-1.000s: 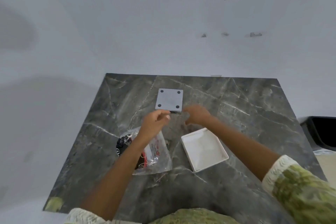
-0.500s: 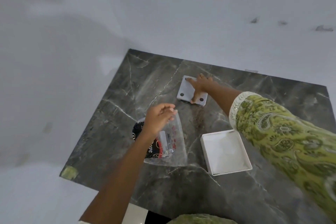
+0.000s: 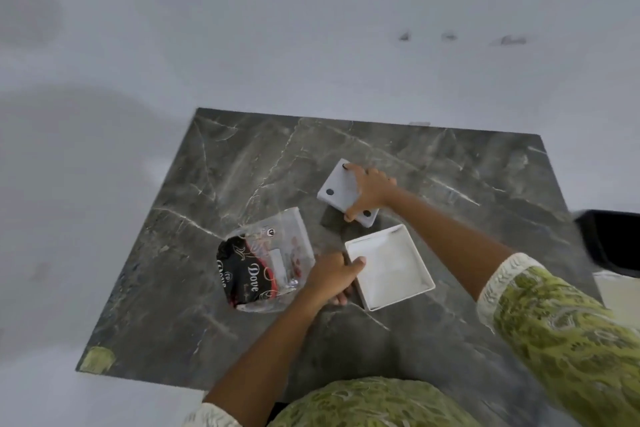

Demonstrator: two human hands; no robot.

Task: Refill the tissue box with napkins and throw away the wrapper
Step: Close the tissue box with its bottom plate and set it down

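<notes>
Head view looked down on a dark marble table [image 3: 433, 163]; the right hand [image 3: 370, 192] was clamped over the white base [image 3: 337, 189] of the tissue box, fingers wrapped round its edges, one side tilted up off the table; the left hand [image 3: 332, 276] gripped the near-left rim of the open white box [image 3: 389, 265], thumb hooked over the edge; napkins seemed to fill it, hard to tell though; the clear wrapper [image 3: 266, 260] with black "Dove" print lay crumpled just left of that hand; a black bin [image 3: 613, 239] sat off the right edge.
</notes>
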